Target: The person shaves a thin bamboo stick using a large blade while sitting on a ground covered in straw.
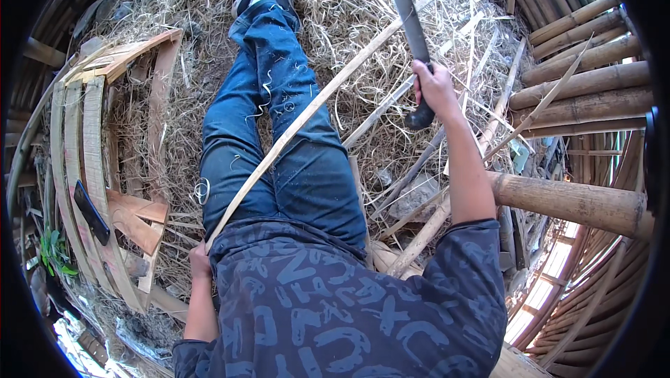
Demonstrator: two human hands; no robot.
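Note:
In my right hand (436, 88) is the dark handle of a machete (407, 12), its long blade pointing away toward the far edge of the view. A long pale bamboo strip (314, 107) runs slantwise across my jeans, from my left hip up to the far right, where the blade passes over or beside it; whether they touch I cannot tell. My left hand (200, 259) is closed at the strip's near end beside my hip, its fingers partly hidden. Thin curled shavings lie on my outstretched legs (279, 120).
A slatted wooden pallet (93, 127) stands to my left with a dark phone-like object (91, 212) on it. Shavings (335, 15) cover the ground. Thick bamboo poles (572, 203) stick in from the right, near my right forearm. Several split strips (488, 64) lie beyond my right hand.

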